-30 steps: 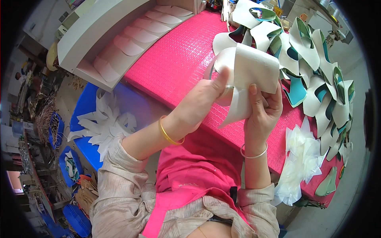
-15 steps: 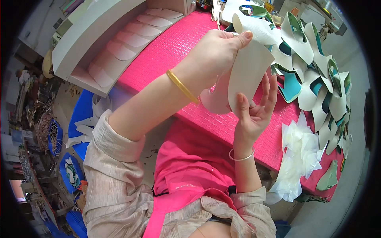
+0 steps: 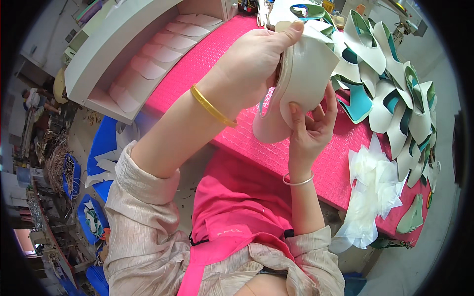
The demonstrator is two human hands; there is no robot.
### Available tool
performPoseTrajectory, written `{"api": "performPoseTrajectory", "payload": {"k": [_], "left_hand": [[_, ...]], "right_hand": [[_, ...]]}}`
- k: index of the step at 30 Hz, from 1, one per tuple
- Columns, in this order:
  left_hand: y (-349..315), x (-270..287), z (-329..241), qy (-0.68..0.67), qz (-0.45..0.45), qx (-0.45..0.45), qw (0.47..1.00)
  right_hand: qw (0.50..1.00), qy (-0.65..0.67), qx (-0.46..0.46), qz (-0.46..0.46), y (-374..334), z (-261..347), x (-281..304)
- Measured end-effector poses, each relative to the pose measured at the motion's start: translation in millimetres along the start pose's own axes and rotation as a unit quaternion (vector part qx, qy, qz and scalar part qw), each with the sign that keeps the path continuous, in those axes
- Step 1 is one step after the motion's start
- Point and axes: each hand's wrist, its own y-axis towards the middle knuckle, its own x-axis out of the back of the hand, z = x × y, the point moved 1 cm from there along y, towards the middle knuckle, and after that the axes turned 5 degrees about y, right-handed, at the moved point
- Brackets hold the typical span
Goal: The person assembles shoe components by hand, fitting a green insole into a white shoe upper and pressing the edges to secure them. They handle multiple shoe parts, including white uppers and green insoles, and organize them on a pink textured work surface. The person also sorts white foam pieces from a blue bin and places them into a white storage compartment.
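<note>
Over the pink table, both hands hold up a white shoe upper with a curved opening edge and a rounded flap. My left hand, wearing a gold bangle above the wrist, grips its upper end, with the thumb on top and the fingers hidden behind. My right hand, with a silver bangle, pinches the rounded lower edge. Its thumb presses the near face while the fingers curl behind. Just beyond the hands lies a pile of white shoe uppers with green and teal linings.
Several pale curved pieces lie in a row inside a white housing at the far left. Thin translucent sheets and a pale green piece lie on the pink tabletop at right. A blue bin with white scraps stands left.
The shoe upper has turned, showing more of its rounded flap and opening edge. My left hand has shifted slightly up and left. My right fingers have closed in against the lower edge.
</note>
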Motion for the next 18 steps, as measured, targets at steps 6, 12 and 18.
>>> {"api": "performPoseTrajectory", "payload": {"k": [6,12,18], "left_hand": [[7.9,0.0,-0.4,0.011,0.007,-0.074,0.997],[15.7,2.9,-2.7,0.046,-0.039,-0.091,0.994],[21.4,7.9,7.4,0.3,0.04,-0.25,0.92]], "right_hand": [[0.986,-0.159,0.038,-0.021,7.9,-23.4,5.3],[0.975,-0.217,0.026,0.028,3.3,-37.5,1.6],[0.957,-0.269,0.075,0.079,-6.6,-20.8,30.2]]}}
